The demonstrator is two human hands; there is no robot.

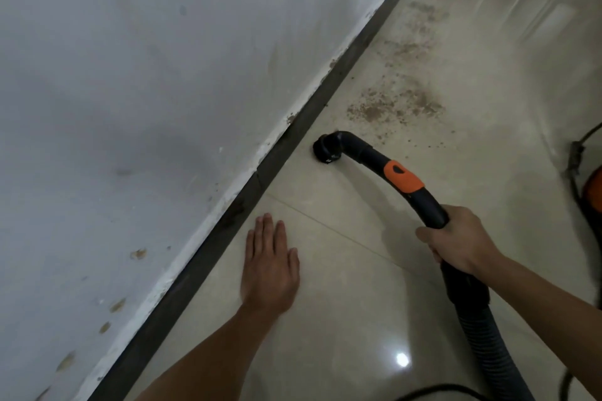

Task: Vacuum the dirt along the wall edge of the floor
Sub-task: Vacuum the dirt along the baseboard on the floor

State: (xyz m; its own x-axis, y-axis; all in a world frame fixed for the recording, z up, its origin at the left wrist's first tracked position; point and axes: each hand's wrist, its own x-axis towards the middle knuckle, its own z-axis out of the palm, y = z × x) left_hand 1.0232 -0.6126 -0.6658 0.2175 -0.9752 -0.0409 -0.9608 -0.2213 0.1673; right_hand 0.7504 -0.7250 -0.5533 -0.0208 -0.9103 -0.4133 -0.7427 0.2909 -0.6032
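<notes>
Filling the left half of the view, a pale grey painted wall (130, 75) with brownish spots runs diagonally, and a glossy beige tiled floor (358, 319) takes the right half. A dark grey skirting strip (312, 114) divides them along the wall's foot. A black ribbed vacuum hose (488, 345) rises from the lower right into a curved black rigid tube with an orange collar (404, 177). Brown crumbly dirt (391, 104) lies scattered on the floor near the skirting, in patches leading up and away beyond the tube's end.

The right hand (459, 241) grips the tube just below the orange collar, fingers wrapped round it. The left hand (270, 270) is spread palm-down over a tile just beside the skirting, fingers straight and close together, holding nothing; whether the palm touches the tile I cannot tell. The tube's round black nozzle (325, 150) sits at the floor just beside the skirting, near the closest dirt patch but apart from it. An orange vacuum body (594, 185) with a dark cable (576, 153) shows at the right edge.
</notes>
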